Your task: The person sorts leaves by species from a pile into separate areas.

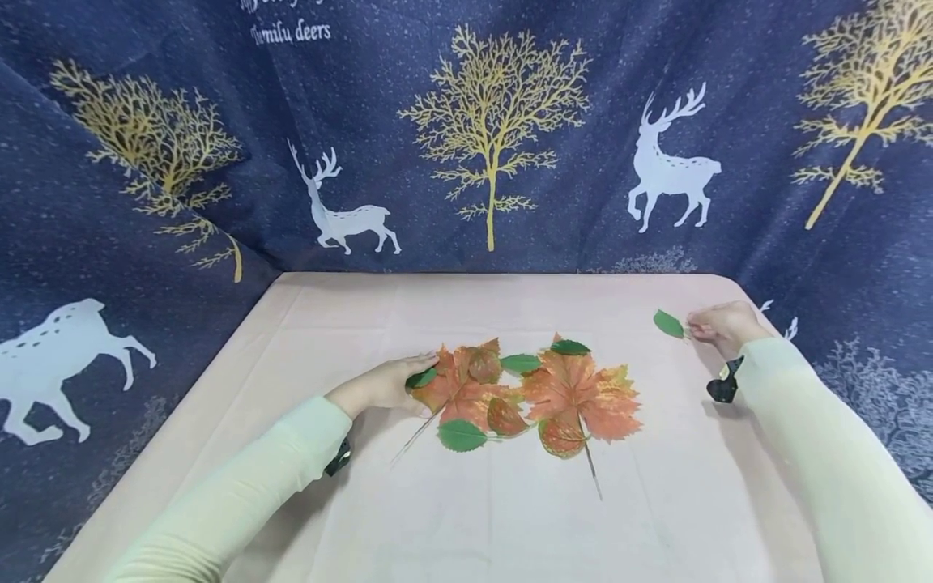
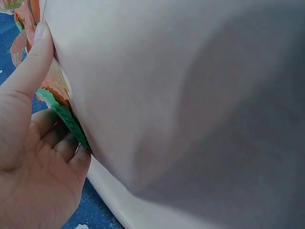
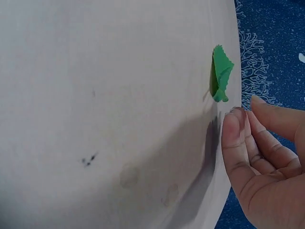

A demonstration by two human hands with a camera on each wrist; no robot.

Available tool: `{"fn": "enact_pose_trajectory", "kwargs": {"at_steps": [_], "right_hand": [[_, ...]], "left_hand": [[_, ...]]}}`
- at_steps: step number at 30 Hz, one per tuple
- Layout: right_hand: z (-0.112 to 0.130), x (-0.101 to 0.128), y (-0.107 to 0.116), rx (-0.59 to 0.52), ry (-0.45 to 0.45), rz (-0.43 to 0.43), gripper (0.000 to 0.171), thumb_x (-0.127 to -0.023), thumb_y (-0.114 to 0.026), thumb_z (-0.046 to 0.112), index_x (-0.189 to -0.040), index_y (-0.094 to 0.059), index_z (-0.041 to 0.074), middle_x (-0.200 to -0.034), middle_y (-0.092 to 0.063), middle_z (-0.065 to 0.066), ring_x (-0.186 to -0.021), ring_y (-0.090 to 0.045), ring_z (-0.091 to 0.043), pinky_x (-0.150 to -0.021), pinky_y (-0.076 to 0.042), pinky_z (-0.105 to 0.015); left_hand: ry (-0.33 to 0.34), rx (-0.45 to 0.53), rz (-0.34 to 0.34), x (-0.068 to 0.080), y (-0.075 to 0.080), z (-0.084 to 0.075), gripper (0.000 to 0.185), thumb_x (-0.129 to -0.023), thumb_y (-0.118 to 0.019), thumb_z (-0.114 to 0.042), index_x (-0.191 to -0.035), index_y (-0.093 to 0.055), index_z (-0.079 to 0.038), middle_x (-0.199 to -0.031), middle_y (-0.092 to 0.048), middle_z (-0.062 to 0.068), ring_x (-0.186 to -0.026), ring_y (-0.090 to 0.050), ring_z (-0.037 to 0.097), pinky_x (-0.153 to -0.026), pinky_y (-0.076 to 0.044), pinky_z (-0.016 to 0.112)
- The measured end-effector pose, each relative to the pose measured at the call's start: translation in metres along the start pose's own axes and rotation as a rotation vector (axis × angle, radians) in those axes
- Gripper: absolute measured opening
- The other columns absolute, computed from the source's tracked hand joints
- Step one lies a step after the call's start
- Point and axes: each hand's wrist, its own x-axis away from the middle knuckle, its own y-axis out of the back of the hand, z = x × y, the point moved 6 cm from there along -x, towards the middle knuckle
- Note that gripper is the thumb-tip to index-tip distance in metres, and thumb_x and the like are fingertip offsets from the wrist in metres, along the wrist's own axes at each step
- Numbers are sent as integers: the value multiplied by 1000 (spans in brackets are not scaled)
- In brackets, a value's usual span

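Note:
My left hand (image 1: 388,384) rests at the left edge of an orange maple leaf (image 1: 466,395). In the left wrist view its thumb lies along the leaf, and its other fingers reach beside a green leaf (image 2: 64,117). A second orange maple leaf (image 1: 572,389) lies to the right, its thin stem pointing toward me. Over at the right side of the table, my right hand (image 1: 729,322) is just beside a single green leaf (image 1: 668,324). The right wrist view shows that leaf beyond the fingertips, with the thumb apart from the fingers.
Small reddish round leaves (image 1: 505,417) and green leaves (image 1: 462,436) lie over and between the maple leaves. A pale pink cloth covers the table (image 1: 466,518). Behind it hangs a dark blue curtain (image 1: 539,219) with printed deer and golden trees.

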Motion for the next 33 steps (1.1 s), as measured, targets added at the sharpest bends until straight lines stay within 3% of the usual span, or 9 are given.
{"fn": "enact_pose_trajectory", "kwargs": {"at_steps": [4, 8, 11, 16, 20, 24, 27, 30, 33], "right_hand": [[5, 3, -1, 50, 8, 38, 19, -93, -55, -2, -81, -65, 9, -66, -70, 4, -64, -69, -5, -71, -60, -23], [11, 6, -2, 106, 55, 54, 7, -94, -58, 2, -96, -64, 1, -69, -71, 6, -67, -68, -3, -72, -59, -22], [16, 7, 0, 160, 108, 46, 14, -94, -59, 4, -105, -60, -4, -70, -71, 8, -68, -69, -2, -73, -59, -21], [21, 9, 1, 159, 129, 48, 14, -94, -61, 6, -106, -61, -2, -71, -72, 10, -70, -71, -3, -76, -60, -24], [26, 12, 0, 126, 128, 55, 3, -94, -62, 7, -96, -64, 9, -72, -72, 12, -72, -71, -3, -78, -59, -25], [30, 14, -3, 109, 138, 58, 11, -92, -65, 8, -87, -65, 18, -73, -72, 13, -73, -71, -3, -79, -59, -25], [32, 14, -6, 133, 152, 61, 6, -93, -64, 9, -99, -65, 10, -74, -72, 14, -74, -71, -3, -80, -59, -25], [34, 14, -11, 188, 171, 76, 35, -95, -61, 10, -123, -53, -9, -77, -71, 15, -75, -70, -2, -82, -59, -26], [38, 14, -17, 261, 198, 89, 55, -97, -59, 13, -134, -36, -22, -81, -71, 15, -78, -70, -2, -84, -58, -26]], "left_hand": [[2, 6, 4, -1, 0, 0, 96, -77, -81, -28, -153, -26, -7, -161, -18, 15, -147, -19, 38, -119, -19, 55], [-5, 16, 4, -1, -1, 0, 96, -78, -81, -27, -153, -26, -6, -161, -18, 15, -147, -18, 38, -119, -19, 56], [-7, 24, 2, -1, -1, 0, 95, -78, -81, -25, -153, -26, -6, -161, -18, 15, -147, -18, 39, -119, -19, 56], [-3, 29, 1, -1, 0, -1, 95, -78, -81, -24, -153, -26, -6, -161, -18, 15, -147, -19, 39, -119, -20, 55], [-3, 25, -3, 0, 1, -2, 96, -78, -81, -26, -153, -26, -5, -161, -18, 14, -147, -18, 38, -119, -20, 55], [-9, 26, -4, 2, 2, -3, 96, -78, -81, -27, -153, -26, -4, -161, -18, 15, -147, -18, 38, -119, -20, 56], [-13, 21, -3, 1, 2, -3, 96, -78, -81, -26, -153, -26, -4, -161, -18, 16, -147, -19, 40, -119, -20, 56], [-7, 22, -3, 0, 1, -3, 95, -78, -81, -25, -153, -26, -5, -161, -19, 16, -146, -19, 40, -119, -20, 56], [-1, 32, -4, 0, 0, -2, 95, -78, -81, -23, -153, -26, -5, -161, -18, 16, -146, -19, 39, -119, -20, 55]]}}
